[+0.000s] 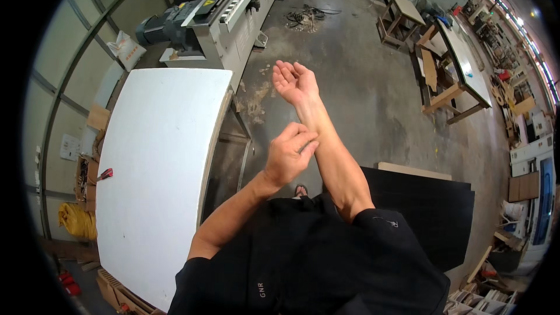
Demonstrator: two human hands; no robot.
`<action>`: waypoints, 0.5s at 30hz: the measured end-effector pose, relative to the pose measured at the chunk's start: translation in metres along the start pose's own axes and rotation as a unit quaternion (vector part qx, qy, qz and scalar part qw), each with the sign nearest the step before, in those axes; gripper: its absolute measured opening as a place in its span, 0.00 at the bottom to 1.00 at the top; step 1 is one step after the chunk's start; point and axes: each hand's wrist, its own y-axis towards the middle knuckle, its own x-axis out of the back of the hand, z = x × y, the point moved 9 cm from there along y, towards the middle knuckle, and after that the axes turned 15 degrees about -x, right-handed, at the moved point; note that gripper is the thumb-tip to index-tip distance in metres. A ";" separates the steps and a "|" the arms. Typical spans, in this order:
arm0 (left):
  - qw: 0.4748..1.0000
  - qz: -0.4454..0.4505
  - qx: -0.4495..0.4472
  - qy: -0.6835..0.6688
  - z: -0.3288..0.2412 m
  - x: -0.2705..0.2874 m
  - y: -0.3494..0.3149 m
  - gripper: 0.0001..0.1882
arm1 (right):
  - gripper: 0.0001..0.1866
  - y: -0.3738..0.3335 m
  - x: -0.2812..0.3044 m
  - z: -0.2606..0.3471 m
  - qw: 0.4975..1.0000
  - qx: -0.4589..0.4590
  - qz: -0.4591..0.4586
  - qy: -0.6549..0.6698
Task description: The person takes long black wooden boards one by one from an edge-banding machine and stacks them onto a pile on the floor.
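My right hand (296,83) is held out palm up, its fingers loosely curled and apart, with nothing in it. Across from it, my left hand (289,156) has its thumb and fingers pinched together against the inner side of my right forearm (333,166). Whether anything small sits in that pinch is hidden. To the left of both arms stands a table with a large white top (154,169). A small red-handled tool (105,174) lies at its left edge.
A grey machine (227,29) with a motor stands beyond the white table. Black panels (420,216) lie at my right. Farther right are a workbench (466,58) and a small wooden table (407,9). Tangled cables (304,18) lie on the floor ahead. A yellow roll (77,220) sits at far left.
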 end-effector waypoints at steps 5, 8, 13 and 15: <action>1.000 0.016 0.007 -0.013 -0.004 -0.003 0.002 0.10 | 0.13 -0.011 -0.004 0.004 1.000 0.008 0.003 -0.001; 1.000 0.020 0.000 0.011 -0.008 0.001 0.005 0.13 | 0.14 -0.015 -0.006 0.013 0.999 0.025 0.011 -0.032; 0.993 0.010 -0.075 0.091 -0.023 0.009 0.016 0.18 | 0.15 -0.016 -0.010 0.016 0.996 0.038 0.030 -0.079; 0.993 0.040 -0.071 0.088 -0.021 0.004 0.015 0.19 | 0.16 -0.018 -0.010 0.015 0.995 0.038 0.034 -0.083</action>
